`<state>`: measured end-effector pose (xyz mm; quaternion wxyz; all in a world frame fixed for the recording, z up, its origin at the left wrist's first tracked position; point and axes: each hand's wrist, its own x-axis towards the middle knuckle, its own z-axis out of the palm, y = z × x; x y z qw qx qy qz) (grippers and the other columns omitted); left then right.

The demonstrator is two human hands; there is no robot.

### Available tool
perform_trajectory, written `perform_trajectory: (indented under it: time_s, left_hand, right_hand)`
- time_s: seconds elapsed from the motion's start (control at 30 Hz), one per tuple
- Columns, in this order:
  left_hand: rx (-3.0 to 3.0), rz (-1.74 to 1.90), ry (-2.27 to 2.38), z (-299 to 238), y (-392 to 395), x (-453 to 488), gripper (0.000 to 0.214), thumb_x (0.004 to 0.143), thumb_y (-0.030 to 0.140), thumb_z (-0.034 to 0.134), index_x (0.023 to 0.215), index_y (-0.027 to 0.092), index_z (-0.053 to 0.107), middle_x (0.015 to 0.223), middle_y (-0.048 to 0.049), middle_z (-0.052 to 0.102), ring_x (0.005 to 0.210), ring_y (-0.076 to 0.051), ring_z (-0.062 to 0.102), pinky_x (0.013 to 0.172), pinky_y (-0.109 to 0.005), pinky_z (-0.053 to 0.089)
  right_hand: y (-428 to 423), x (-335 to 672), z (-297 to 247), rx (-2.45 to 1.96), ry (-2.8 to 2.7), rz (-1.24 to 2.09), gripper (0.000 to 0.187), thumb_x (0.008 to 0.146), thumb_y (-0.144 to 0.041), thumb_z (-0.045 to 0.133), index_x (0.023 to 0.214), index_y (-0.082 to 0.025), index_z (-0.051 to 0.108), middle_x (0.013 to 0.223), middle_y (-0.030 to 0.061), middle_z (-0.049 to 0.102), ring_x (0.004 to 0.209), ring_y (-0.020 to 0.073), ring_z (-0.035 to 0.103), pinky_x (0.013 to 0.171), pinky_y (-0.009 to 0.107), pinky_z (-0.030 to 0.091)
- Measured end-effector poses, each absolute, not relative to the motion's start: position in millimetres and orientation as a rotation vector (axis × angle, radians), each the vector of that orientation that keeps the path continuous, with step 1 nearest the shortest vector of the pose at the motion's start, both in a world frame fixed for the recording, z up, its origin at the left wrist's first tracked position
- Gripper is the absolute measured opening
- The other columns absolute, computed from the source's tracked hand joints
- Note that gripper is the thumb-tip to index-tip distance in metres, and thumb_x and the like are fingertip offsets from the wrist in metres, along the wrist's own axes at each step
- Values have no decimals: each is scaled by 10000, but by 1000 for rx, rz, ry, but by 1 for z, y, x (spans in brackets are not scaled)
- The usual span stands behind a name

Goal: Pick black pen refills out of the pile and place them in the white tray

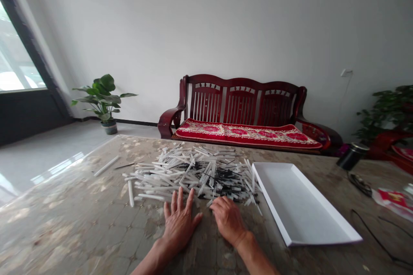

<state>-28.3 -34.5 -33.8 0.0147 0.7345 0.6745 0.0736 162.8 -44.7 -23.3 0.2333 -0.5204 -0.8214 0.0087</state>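
A heap of slim white pen-like tubes (151, 182), mixed with thin dark sticks and dark-ended pieces (226, 182), lies spread over the patterned table. My left hand (179, 223) rests at the heap's near edge, palm down, its fingers stretched and spread, with nothing in it. Just to its right, my right hand (228, 219) has its fingers curled together against the near edge of the heap. A small pale piece shows by those fingertips, but whether they grip it is hidden.
A shallow white box tray (306, 206) stands right of the heap. One loose white tube (106, 166) and a thin dark stick (124, 166) lie to the left. Farther right are a black cylindrical container (352, 157) and a dark cable (377, 240). Behind the table (80, 223) stands a wooden bench (241, 99).
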Motion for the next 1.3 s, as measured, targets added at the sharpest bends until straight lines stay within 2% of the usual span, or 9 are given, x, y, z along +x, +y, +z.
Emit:
perform_trajectory:
  time_s: [0.2, 0.37, 0.57, 0.77, 0.93, 1.07, 1.13, 1.3]
  left_hand:
    - [2238, 331, 2136, -31, -15, -2, 686, 910, 465, 475, 1541, 245, 318, 1637, -213, 171, 1495, -430, 148, 1082, -746, 128]
    - [2191, 385, 2166, -29, -18, -1, 691, 900, 395, 510, 1543, 231, 316, 1639, -213, 175, 1499, -420, 142, 1098, -722, 138]
    - [2233, 418, 2118, -29, -27, 2, 658, 897, 279, 508, 1532, 236, 342, 1629, -212, 219, 1498, -387, 174, 1142, -644, 128]
    - [2172, 483, 2027, -25, -24, 0, 667, 867, 247, 537, 1514, 235, 377, 1625, -193, 246, 1498, -387, 172, 1134, -652, 148]
    - [2301, 785, 1871, -34, -26, -19, 546, 851, 160, 521, 1394, 211, 536, 1532, -119, 428, 1435, -306, 323, 1139, -475, 317]
    - [2293, 940, 1874, -29, -32, -47, 417, 880, 135, 447, 1248, 233, 618, 1287, -80, 599, 1184, -250, 519, 1025, -401, 444]
    - [2221, 900, 2021, -22, -34, -60, 366, 893, 152, 438, 1195, 228, 629, 1187, -83, 622, 1103, -252, 539, 984, -397, 455]
    - [2019, 516, 2232, -8, -35, -77, 286, 913, 225, 454, 1141, 170, 618, 1133, -124, 637, 1045, -275, 571, 877, -377, 458]
  right_hand:
    - [-41, 169, -7, -1416, -2362, 188, 219, 877, -95, 578, 916, -237, 740, 960, 9, 706, 953, 167, 615, 879, 255, 460]
    - [-50, 193, -5, -1439, -2218, 300, 282, 867, -83, 538, 979, -255, 732, 985, 8, 711, 961, 157, 648, 868, 245, 481]
    - [-49, 235, -25, -1670, -1822, 65, 236, 889, -149, 515, 1047, -203, 682, 1049, 74, 690, 981, 217, 663, 840, 320, 514]
    - [-31, 235, -19, -1804, -1912, -95, 225, 912, -126, 505, 1031, -216, 674, 1084, 72, 673, 966, 204, 666, 794, 296, 504]
    - [-23, 225, -3, -2016, -2053, -128, 217, 945, -116, 482, 976, -214, 674, 1082, 74, 663, 920, 194, 675, 670, 272, 470]
    - [-19, 224, 2, -2078, -2131, -203, 207, 931, -94, 505, 975, -215, 666, 1078, 81, 659, 902, 200, 671, 627, 271, 439]
    - [-17, 224, 2, -2083, -2170, -239, 216, 908, -65, 522, 960, -216, 669, 1061, 82, 663, 905, 211, 665, 632, 280, 435]
    - [-17, 223, 1, -2034, -2211, -380, 238, 886, -35, 521, 947, -205, 677, 1026, 98, 683, 981, 264, 629, 746, 336, 445]
